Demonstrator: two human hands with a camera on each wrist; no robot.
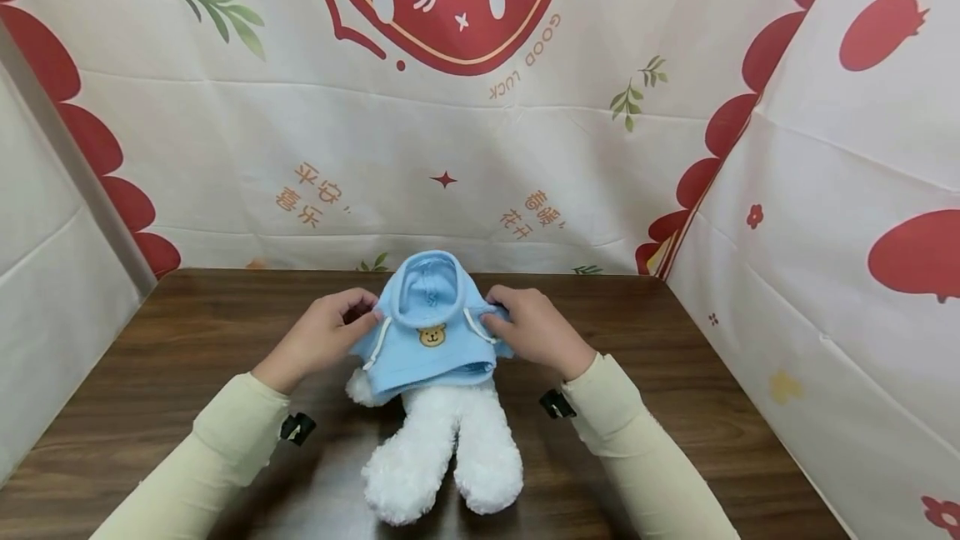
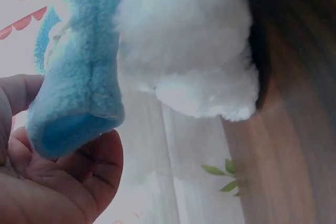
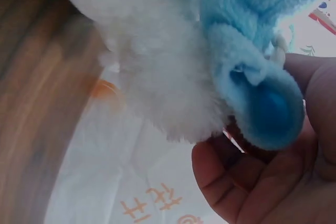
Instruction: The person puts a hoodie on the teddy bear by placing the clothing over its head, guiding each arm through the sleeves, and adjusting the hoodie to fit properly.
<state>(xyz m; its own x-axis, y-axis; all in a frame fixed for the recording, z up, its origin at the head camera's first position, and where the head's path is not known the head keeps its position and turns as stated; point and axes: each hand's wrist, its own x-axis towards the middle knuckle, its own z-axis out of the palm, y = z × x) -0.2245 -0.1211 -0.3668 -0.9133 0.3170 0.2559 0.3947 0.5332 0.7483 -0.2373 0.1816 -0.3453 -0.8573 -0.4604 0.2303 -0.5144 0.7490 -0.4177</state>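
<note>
A light blue doll-size hoodie [image 1: 420, 361] with a bear patch and white drawstrings lies over the upper part of a white plush toy [image 1: 431, 440]. The plush toy's two legs point toward me, and its head is hidden under the hoodie. My left hand [image 1: 322, 332] pinches the hoodie at its left shoulder and sleeve. On the other side my right hand [image 1: 536, 327] pinches the right sleeve. Both wrist views show empty cuffs: the left sleeve [image 2: 79, 93] and the right sleeve [image 3: 268, 103] hang beside white fur.
All of this is on a dark wooden table [image 1: 637, 407]. A white printed cloth [image 1: 450, 148] with red motifs rises behind the table's far edge, and more cloth stands at the left and right sides.
</note>
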